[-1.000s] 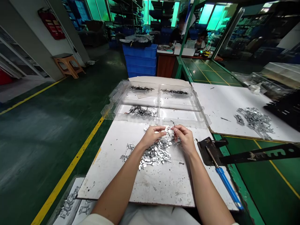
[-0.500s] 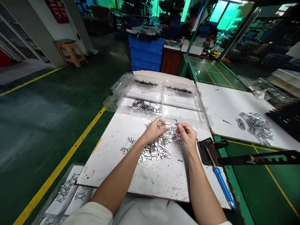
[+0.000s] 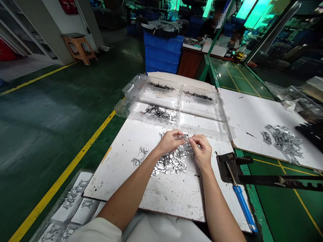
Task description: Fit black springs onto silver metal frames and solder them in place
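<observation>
My left hand (image 3: 169,141) is closed on a small silver metal part (image 3: 186,137), pinched between thumb and fingers above the pile. My right hand (image 3: 202,148) meets it from the other side, thumb and fingertips pressed at the part's right end. Whether a thin black piece sits between the right fingertips is hidden. Under both hands lies a heap of shiny silver metal parts (image 3: 171,162) on the white board. To its left, a few frame-shaped silver parts (image 3: 140,156) lie apart. Behind the hands stands a clear plastic tray (image 3: 179,116), with thin black pieces (image 3: 158,112) in several compartments.
A blue-handled tool (image 3: 244,207) lies at the board's right edge beside a black metal bracket (image 3: 228,168). Another silver pile (image 3: 285,139) rests on the right-hand board. Lower left is a tray of silver parts (image 3: 73,196). Two people sit beyond the blue crates (image 3: 163,50).
My right hand has brought the thin black piece, which stood up from its fingertips, down to the silver part in my left hand. The black piece no longer shows. The view has shifted slightly.
</observation>
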Demonstrator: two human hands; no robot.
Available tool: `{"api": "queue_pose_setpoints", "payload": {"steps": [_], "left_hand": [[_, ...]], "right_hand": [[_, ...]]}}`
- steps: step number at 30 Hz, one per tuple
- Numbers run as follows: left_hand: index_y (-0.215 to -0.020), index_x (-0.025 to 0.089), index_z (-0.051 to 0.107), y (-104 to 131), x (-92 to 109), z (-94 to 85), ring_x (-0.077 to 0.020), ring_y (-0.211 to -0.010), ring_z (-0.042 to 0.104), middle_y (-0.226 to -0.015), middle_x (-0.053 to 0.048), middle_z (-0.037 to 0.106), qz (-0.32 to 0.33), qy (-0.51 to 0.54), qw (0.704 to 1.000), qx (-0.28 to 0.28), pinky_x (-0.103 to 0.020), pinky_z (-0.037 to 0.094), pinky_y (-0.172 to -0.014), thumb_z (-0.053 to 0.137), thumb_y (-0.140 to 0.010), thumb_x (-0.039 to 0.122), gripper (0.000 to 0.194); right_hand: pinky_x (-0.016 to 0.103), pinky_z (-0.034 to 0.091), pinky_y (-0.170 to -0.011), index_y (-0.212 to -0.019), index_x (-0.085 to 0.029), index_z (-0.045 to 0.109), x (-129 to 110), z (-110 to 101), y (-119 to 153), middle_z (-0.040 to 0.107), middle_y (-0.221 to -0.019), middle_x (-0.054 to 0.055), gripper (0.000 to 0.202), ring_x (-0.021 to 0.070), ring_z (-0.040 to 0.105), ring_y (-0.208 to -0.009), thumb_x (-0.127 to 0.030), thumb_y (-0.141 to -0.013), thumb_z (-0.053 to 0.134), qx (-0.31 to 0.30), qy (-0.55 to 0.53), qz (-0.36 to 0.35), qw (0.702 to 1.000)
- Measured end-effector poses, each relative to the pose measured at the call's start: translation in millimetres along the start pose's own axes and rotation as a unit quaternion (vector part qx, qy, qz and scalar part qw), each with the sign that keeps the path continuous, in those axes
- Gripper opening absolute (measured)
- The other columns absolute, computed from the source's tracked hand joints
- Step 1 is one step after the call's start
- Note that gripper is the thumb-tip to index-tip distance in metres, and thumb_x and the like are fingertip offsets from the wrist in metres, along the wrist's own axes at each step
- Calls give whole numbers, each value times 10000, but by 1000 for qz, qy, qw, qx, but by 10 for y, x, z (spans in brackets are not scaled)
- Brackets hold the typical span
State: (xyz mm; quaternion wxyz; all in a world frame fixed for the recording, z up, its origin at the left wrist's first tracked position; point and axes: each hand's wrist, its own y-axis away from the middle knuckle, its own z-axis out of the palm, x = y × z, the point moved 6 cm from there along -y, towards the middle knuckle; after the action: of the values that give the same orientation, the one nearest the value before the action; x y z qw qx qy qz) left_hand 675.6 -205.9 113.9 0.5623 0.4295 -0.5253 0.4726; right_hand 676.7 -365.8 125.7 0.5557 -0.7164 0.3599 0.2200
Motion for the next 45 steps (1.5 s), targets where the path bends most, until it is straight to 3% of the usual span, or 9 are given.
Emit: {"api": "queue_pose_setpoints", "payload": {"steps": [3,6,10,13,18,23,30,34,45], "left_hand": [[-973,110,651,-22,-6,-17,-75,-395,434,-524,55,521,21,11,1000,-3,-212,327,-403,810,-723,414,424],[-1009,88,693,-35,-9,-61,-89,-460,469,-557,23,567,40,-12,999,29,-226,368,-453,798,-742,448,460],[-1042,114,734,-23,36,-86,-165,-756,637,-895,-88,716,91,-51,991,81,-284,522,-658,772,-779,458,435],[-1070,116,718,-20,35,-57,-212,-882,683,-972,-109,726,104,-24,991,83,-330,579,-745,755,-804,441,422],[-1148,106,668,-25,-38,-43,-282,-926,724,-985,-136,727,81,19,992,91,-318,620,-586,725,-829,455,476],[-1374,184,578,7,-22,-46,-241,-953,720,-933,-83,738,92,-31,990,104,-312,637,-687,677,-885,418,551],[-1238,185,662,18,29,-39,-224,-952,699,-1007,-96,729,104,-86,986,98,-279,611,-676,652,-897,406,406],[-1223,175,669,0,15,-31,-211,-903,696,-1083,-115,713,102,-77,987,97,-250,599,-579,665,-881,406,413],[-1205,161,675,1,-28,-14,-228,-905,682,-1008,-114,705,89,-81,988,99,-242,595,-507,676,-864,418,427]], "right_hand": [[310,454,-662,-840,-208,695,75,-1,15,619,-835,29,140,171,575,-782,-327,-908,666,20,-9,34,999],[310,450,-655,-837,-204,698,108,-5,38,608,-811,22,152,166,564,-745,-335,-907,668,46,-24,54,997],[314,451,-655,-833,-197,700,108,-80,71,609,-808,24,159,169,570,-735,-343,-893,684,127,-17,46,991],[314,443,-658,-814,-191,696,145,-144,84,601,-792,22,183,170,567,-732,-361,-882,694,171,-7,52,984],[299,421,-634,-816,-191,702,210,-87,54,591,-784,19,189,159,547,-717,-371,-875,703,109,-36,85,990],[280,397,-585,-817,-194,707,165,7,45,602,-825,32,223,159,547,-731,-414,-857,712,67,-61,118,989],[285,412,-579,-810,-185,718,222,79,79,606,-725,24,275,165,540,-683,-459,-821,736,59,-83,187,977],[285,402,-564,-822,-178,739,266,92,94,589,-665,10,290,151,510,-623,-465,-789,766,63,-103,218,968],[284,402,-580,-791,-184,756,229,102,75,633,-730,23,260,142,514,-635,-444,-788,763,48,-111,212,970]]}}
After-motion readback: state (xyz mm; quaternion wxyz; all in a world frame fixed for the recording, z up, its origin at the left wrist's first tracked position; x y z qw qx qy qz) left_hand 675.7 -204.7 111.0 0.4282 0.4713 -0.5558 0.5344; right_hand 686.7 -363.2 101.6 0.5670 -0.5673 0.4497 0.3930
